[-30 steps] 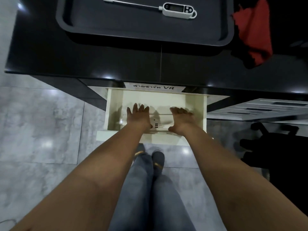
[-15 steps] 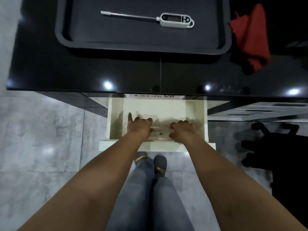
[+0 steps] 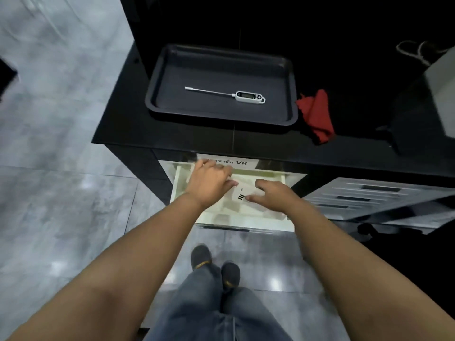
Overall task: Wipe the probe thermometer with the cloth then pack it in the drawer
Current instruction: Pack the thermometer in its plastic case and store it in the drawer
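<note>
A white probe thermometer (image 3: 246, 96) with a thin metal stem lies in a dark tray (image 3: 221, 119) on the black counter. A crumpled red cloth (image 3: 316, 116) sits on the counter just right of the tray. Below the counter edge a cream drawer (image 3: 246, 222) stands pulled out. My left hand (image 3: 209, 182) and my right hand (image 3: 273, 196) hover over the drawer's inside, fingers loosely curled, holding nothing. A white box or paper with black marks (image 3: 242, 194) lies in the drawer between them.
The black counter (image 3: 172, 134) ends at the left over a grey tiled floor (image 3: 61, 168). A white slatted unit (image 3: 369, 198) stands right of the drawer. A pale box (image 3: 443, 82) sits at the far right of the counter. My feet are below the drawer.
Both hands have lifted from deep in the drawer toward its top, the left one moving toward the back. The view has tilted up, showing more counter.
</note>
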Demonstrator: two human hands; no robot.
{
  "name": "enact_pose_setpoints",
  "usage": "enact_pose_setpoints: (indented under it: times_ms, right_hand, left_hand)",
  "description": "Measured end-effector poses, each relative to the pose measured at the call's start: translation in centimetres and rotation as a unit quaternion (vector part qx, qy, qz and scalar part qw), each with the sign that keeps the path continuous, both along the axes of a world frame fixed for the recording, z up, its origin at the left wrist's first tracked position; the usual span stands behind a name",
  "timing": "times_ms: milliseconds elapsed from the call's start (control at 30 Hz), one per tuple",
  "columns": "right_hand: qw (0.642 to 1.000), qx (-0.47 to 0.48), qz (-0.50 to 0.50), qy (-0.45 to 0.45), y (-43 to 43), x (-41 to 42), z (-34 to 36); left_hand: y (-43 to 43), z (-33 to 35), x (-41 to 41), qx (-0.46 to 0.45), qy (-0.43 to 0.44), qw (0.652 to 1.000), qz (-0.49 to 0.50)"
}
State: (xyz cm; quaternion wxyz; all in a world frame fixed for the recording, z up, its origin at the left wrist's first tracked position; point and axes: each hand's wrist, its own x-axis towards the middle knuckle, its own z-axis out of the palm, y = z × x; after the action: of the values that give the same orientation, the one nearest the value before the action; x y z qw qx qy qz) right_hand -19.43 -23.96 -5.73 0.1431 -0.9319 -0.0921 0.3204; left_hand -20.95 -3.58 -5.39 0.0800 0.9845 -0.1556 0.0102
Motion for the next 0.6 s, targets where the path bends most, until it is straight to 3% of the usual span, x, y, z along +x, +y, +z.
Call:
enact_pose_setpoints:
  times_ms: [133,267,400,500,600]
  right_hand:
    - [0.994,0.101,-0.031,-0.016,0.1,0.4,3.6]
    - [0.968,0.226,-0.103,-0.045,0.6,1.2,5.5]
    - [0.926,0.331,-0.183,0.0,1.6,2.8,6.8]
    - [0.915,0.35,-0.198,0.023,3.0,4.8,7.3]
    - [0.915,0.344,-0.206,0.046,4.5,7.0,7.6]
  left_hand:
    - [0.3,2.8,0.5,-0.057,-0.116,0.991,0.037]
    - [0.3,5.4,0.6,-0.172,-0.129,0.956,0.199]
    - [0.2,6.7,1.9,-0.365,0.042,0.869,0.33]
    - [0.5,6.3,4.3,-0.446,0.2,0.817,0.307]
    - [0.5,6.3,6.9,-0.56,0.258,0.732,0.291]
